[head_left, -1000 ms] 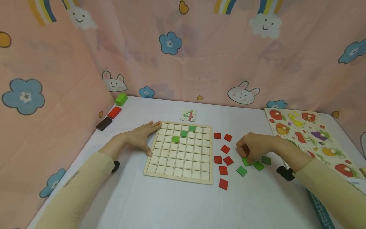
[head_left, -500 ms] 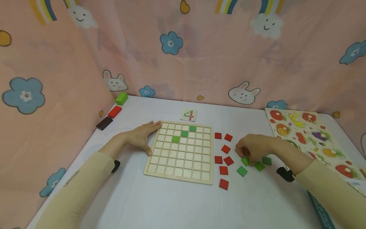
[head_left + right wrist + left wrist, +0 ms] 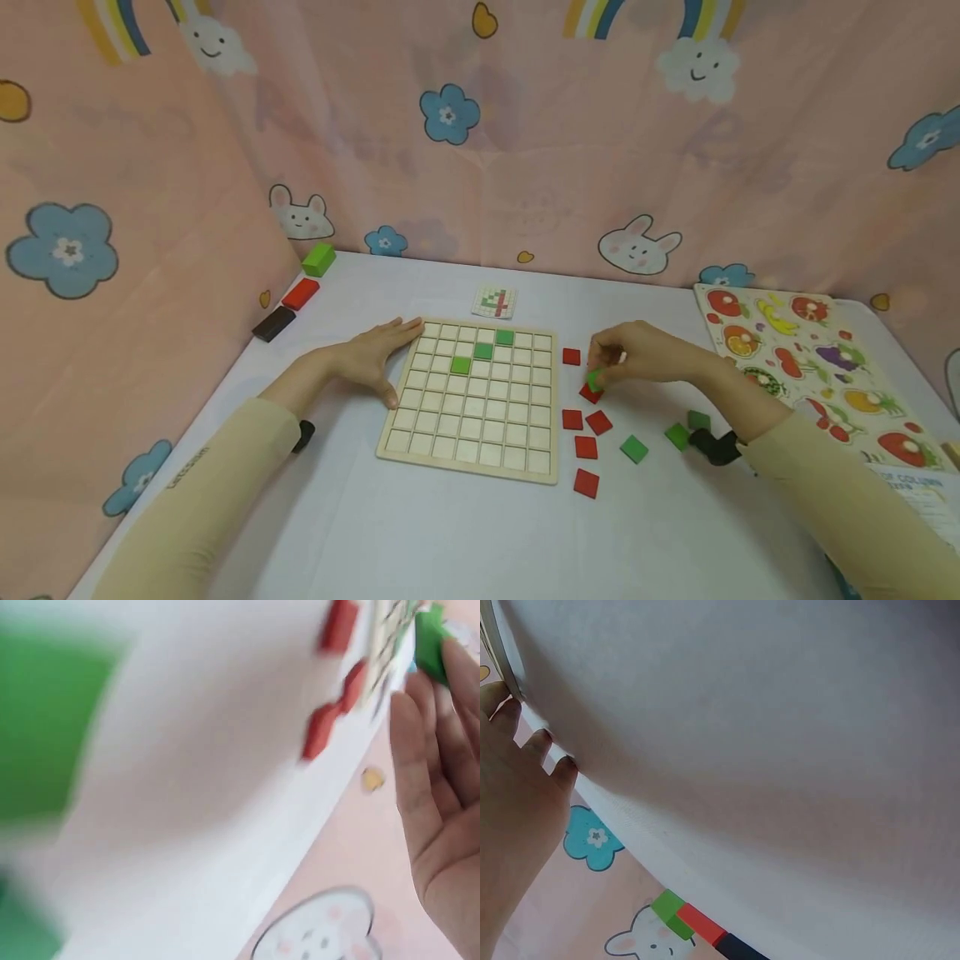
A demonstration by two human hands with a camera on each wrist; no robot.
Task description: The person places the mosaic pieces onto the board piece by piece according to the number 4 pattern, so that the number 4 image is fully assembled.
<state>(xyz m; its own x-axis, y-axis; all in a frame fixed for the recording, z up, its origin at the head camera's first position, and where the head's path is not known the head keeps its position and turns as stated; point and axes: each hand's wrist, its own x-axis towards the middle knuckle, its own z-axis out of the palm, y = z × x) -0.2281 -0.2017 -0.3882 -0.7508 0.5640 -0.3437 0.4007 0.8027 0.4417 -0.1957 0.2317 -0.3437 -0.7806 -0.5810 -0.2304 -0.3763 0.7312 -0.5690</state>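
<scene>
Right hand [image 3: 633, 354]: is pinching a green tile [image 3: 595, 381] between thumb and fingertips, holding it to the right of the board, over or against a red tile [image 3: 591, 395]; whether the two are touching cannot be told. Left hand [image 3: 367, 354]: is lying with fingers and thumb spread, touching the left edge of the gridded wooden board [image 3: 474, 407]. Set into the board: three placed green tiles [image 3: 483, 352], which are stepping diagonally down toward the left through the upper rows. Alongside the board's right edge: scattered red tiles [image 3: 587, 447] are lying flat. Farther right: three loose green tiles [image 3: 633, 449], one of them sitting apart from the other two. Just beyond the board: a small printed card [image 3: 494, 302] is lying face up. Along the table's left side: a green block [image 3: 318, 260], a red block [image 3: 301, 294] and a dark block [image 3: 273, 324] are forming a row. Far right: a fruit-picture board [image 3: 810, 350] is lying flat. Behind everything: a pink patterned curtain [image 3: 525, 167] is hanging.
</scene>
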